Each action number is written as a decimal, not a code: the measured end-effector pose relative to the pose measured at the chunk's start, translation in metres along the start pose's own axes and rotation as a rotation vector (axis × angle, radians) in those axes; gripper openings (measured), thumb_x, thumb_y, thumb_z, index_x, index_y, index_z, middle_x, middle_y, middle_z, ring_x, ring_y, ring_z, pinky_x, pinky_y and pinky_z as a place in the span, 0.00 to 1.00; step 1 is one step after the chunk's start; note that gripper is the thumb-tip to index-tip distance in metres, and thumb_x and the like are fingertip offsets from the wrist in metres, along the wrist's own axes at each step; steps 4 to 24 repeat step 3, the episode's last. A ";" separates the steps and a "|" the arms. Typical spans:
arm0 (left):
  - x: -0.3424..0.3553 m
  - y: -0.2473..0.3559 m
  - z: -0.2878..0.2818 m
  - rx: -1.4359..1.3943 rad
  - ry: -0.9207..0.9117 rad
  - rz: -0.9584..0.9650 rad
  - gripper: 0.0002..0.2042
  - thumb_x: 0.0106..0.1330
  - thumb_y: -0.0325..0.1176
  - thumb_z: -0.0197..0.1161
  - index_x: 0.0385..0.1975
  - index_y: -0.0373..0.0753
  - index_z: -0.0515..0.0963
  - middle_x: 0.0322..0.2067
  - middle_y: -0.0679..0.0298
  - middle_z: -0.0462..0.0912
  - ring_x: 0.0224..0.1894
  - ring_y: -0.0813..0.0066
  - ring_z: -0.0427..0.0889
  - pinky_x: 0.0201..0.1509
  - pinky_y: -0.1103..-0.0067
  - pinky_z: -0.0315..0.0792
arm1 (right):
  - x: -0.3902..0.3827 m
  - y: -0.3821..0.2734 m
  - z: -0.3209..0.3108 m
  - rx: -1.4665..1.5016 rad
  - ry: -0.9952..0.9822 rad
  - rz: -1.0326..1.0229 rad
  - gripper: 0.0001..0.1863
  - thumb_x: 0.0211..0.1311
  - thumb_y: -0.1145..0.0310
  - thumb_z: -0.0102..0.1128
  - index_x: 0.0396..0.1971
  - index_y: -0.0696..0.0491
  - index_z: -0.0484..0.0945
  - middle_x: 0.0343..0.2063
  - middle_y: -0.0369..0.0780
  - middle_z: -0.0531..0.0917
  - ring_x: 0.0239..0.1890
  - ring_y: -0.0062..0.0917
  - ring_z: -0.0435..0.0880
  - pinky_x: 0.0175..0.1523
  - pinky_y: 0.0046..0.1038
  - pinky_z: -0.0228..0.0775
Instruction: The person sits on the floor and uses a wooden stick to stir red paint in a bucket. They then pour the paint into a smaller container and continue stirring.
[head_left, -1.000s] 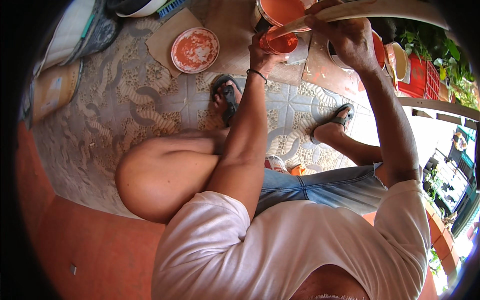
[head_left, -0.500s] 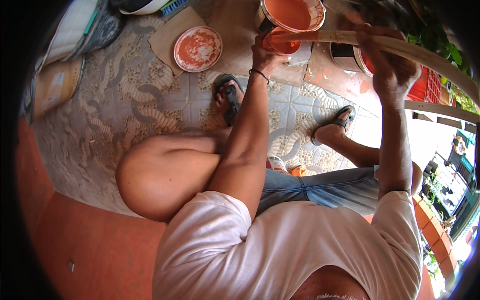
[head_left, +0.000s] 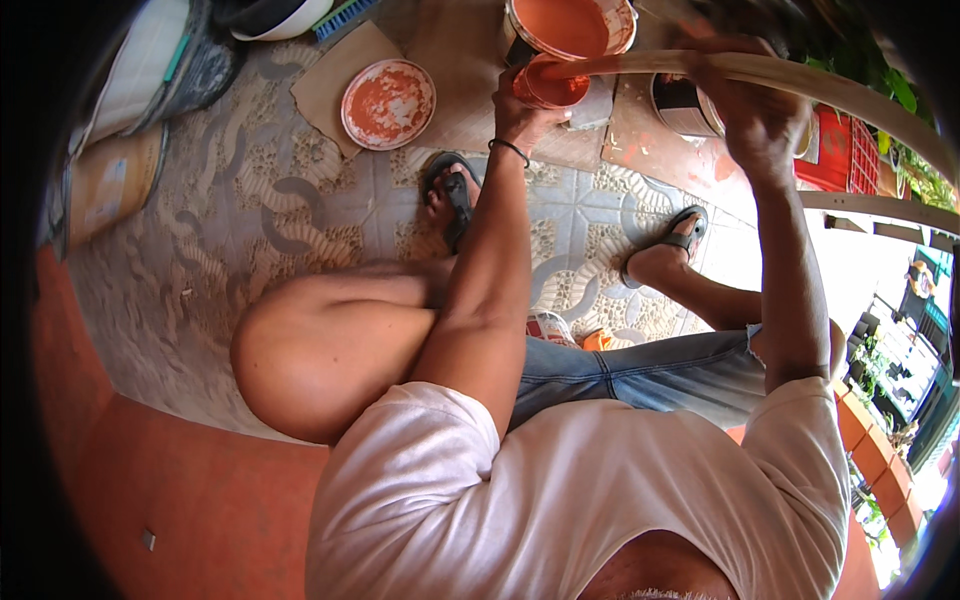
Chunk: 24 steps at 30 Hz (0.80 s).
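My left hand point(head_left: 522, 118) is closed around a small cup point(head_left: 553, 92) with orange paint inside. A long pale wooden strip point(head_left: 850, 80) reaches across the upper right; its orange-coated end lies over the cup's mouth. My right hand point(head_left: 757, 118) is closed at the strip, its fingers partly hidden and blurred. Just beyond the cup stands a larger bucket point(head_left: 565, 28) of orange paint. A round lid point(head_left: 389, 104) smeared with orange and white lies on a cardboard sheet point(head_left: 322, 88) to the left.
A dark paint can point(head_left: 688, 104) stands below the strip, near a red crate point(head_left: 845, 150). Another wooden strip point(head_left: 880, 204) extends from the right. Green plants point(head_left: 895, 90) border the upper right. My sandalled feet rest on the patterned tile floor point(head_left: 330, 190). A cardboard box point(head_left: 112, 190) sits far left.
Both hands have shifted slightly left in view, along with the cup and strip. The lid and buckets also appear a little further left, as the view has moved.
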<state>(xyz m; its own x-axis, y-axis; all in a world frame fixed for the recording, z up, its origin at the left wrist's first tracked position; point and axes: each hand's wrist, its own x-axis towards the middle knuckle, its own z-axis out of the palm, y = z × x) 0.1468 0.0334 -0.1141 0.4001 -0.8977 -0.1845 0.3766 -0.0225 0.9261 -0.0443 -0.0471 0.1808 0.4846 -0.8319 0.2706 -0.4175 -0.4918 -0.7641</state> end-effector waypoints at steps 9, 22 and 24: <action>-0.001 0.001 -0.002 0.023 0.011 -0.033 0.51 0.40 0.16 0.85 0.70 0.36 0.67 0.63 0.56 0.82 0.65 0.62 0.84 0.65 0.67 0.87 | 0.007 0.014 0.009 -0.039 -0.163 -0.292 0.08 0.74 0.74 0.74 0.50 0.53 0.92 0.51 0.42 0.93 0.49 0.24 0.93 0.56 0.25 0.86; -0.001 0.001 -0.002 0.023 0.011 -0.033 0.51 0.40 0.16 0.85 0.70 0.36 0.67 0.63 0.56 0.82 0.65 0.62 0.84 0.65 0.67 0.87 | 0.007 0.014 0.009 -0.039 -0.163 -0.292 0.08 0.74 0.74 0.74 0.50 0.53 0.92 0.51 0.42 0.93 0.49 0.24 0.93 0.56 0.25 0.86; -0.001 0.001 -0.002 0.023 0.011 -0.033 0.51 0.40 0.16 0.85 0.70 0.36 0.67 0.63 0.56 0.82 0.65 0.62 0.84 0.65 0.67 0.87 | 0.007 0.014 0.009 -0.039 -0.163 -0.292 0.08 0.74 0.74 0.74 0.50 0.53 0.92 0.51 0.42 0.93 0.49 0.24 0.93 0.56 0.25 0.86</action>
